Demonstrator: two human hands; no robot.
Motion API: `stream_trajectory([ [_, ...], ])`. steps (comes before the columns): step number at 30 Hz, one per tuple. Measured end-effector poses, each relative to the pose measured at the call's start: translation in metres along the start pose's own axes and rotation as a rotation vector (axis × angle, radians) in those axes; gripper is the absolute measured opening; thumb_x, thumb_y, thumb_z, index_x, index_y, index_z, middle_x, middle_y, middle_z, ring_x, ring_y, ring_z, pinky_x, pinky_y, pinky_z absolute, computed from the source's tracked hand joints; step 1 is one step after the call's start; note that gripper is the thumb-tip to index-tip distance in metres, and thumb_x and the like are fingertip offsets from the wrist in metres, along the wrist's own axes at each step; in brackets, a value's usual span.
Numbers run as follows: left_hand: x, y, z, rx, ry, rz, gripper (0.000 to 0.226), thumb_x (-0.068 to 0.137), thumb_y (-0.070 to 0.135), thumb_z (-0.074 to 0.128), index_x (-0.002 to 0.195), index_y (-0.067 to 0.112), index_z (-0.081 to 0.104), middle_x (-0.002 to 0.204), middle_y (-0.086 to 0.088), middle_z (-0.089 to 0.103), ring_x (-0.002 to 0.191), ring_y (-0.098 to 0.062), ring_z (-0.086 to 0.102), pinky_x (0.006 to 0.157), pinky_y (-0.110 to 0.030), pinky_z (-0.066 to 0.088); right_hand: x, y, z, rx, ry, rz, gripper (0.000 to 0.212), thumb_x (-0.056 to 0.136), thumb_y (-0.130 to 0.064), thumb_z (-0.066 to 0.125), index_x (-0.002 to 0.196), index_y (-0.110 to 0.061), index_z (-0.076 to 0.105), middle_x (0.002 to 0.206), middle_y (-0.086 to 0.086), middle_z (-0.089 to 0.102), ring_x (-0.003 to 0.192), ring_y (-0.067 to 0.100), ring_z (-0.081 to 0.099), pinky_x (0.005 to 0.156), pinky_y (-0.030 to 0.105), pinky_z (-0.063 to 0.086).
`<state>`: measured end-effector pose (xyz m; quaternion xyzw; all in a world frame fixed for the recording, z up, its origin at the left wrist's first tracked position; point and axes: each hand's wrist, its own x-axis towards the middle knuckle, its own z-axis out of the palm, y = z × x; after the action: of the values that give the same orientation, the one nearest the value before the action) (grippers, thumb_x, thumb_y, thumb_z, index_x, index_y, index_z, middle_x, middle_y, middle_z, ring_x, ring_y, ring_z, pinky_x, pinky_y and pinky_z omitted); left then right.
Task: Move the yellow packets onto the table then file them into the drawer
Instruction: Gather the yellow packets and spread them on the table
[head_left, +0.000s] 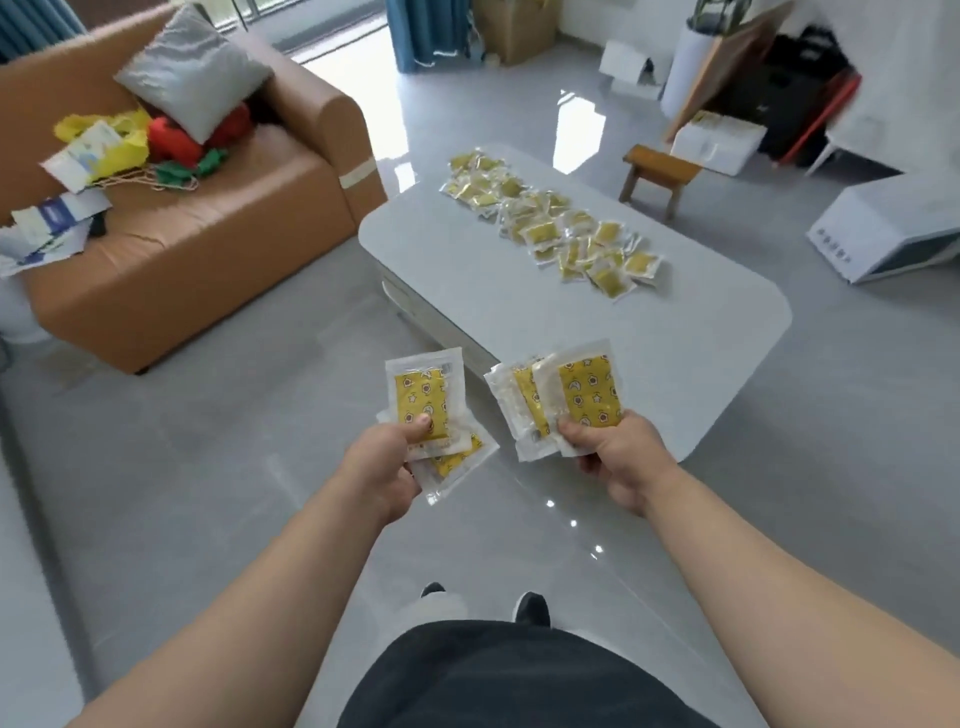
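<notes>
My left hand (387, 467) grips a few yellow packets (423, 400) in clear wrappers, thumb pressed on the top one. My right hand (618, 457) holds a fanned bunch of yellow packets (571, 400) the same way. Both hands hover over the floor just short of the near corner of the white table (649, 338). Several more yellow packets (566, 228) lie scattered in a band across the table's far half. A drawer front (415, 306) shows under the table's left edge, closed.
A tan sofa (208, 228) with a grey cushion, bags and papers stands to the left. A small wooden stool (657, 176) sits beyond the table. White boxes (883, 228) lie on the floor at right. My feet (530, 608) stand on grey tiles.
</notes>
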<state>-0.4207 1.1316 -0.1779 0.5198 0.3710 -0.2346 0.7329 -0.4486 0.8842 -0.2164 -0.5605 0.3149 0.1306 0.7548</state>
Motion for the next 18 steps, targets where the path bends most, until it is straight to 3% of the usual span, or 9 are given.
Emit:
stream_trajectory([
  [4, 0.033, 0.007, 0.078, 0.095, -0.071, -0.045, 0.020, 0.097, 0.004, 0.060, 0.117, 0.006, 0.066, 0.103, -0.012, 0.077, 0.091, -0.030, 0.076, 0.077, -0.050, 0.059, 0.023, -0.019, -0.056, 0.086, 0.138, -0.003, 0.038, 0.075, -0.004, 0.085, 0.108, -0.008, 0.066, 0.098, 0.009, 0.078, 0.083, 0.026, 0.072, 0.064, 0.035, 0.050],
  [7, 0.063, 0.011, 0.136, 0.150, -0.105, -0.096, 0.020, 0.096, 0.003, 0.062, 0.116, 0.005, 0.066, 0.101, -0.013, 0.077, 0.087, -0.030, 0.076, 0.074, -0.050, 0.059, 0.046, -0.033, -0.095, 0.136, 0.226, 0.005, 0.039, 0.075, -0.004, 0.085, 0.108, -0.009, 0.065, 0.091, 0.005, 0.078, 0.071, 0.017, 0.072, 0.055, 0.029, 0.049],
  [10, 0.098, 0.017, 0.195, 0.186, -0.127, -0.129, 0.023, 0.094, 0.002, 0.064, 0.118, 0.002, 0.065, 0.106, -0.016, 0.076, 0.094, -0.034, 0.075, 0.085, -0.055, 0.058, 0.081, -0.052, -0.129, 0.165, 0.308, 0.024, 0.037, 0.075, -0.003, 0.086, 0.105, -0.011, 0.065, 0.077, 0.000, 0.075, 0.060, 0.010, 0.067, 0.051, 0.027, 0.048],
  [15, 0.175, 0.031, 0.291, 0.251, -0.115, -0.192, 0.024, 0.091, 0.000, 0.067, 0.116, 0.000, 0.067, 0.110, -0.017, 0.074, 0.098, -0.035, 0.073, 0.091, -0.056, 0.056, 0.160, -0.103, -0.174, 0.167, 0.396, 0.072, 0.036, 0.075, -0.002, 0.086, 0.104, -0.011, 0.066, 0.080, 0.002, 0.076, 0.060, 0.011, 0.070, 0.046, 0.024, 0.049],
  [18, 0.223, 0.043, 0.342, 0.318, -0.068, -0.230, 0.022, 0.089, 0.000, 0.071, 0.110, 0.000, 0.068, 0.108, -0.016, 0.073, 0.095, -0.035, 0.073, 0.087, -0.056, 0.058, 0.208, -0.138, -0.197, 0.131, 0.447, 0.122, 0.038, 0.074, -0.004, 0.087, 0.105, -0.010, 0.066, 0.083, 0.003, 0.077, 0.060, 0.011, 0.070, 0.047, 0.024, 0.050],
])
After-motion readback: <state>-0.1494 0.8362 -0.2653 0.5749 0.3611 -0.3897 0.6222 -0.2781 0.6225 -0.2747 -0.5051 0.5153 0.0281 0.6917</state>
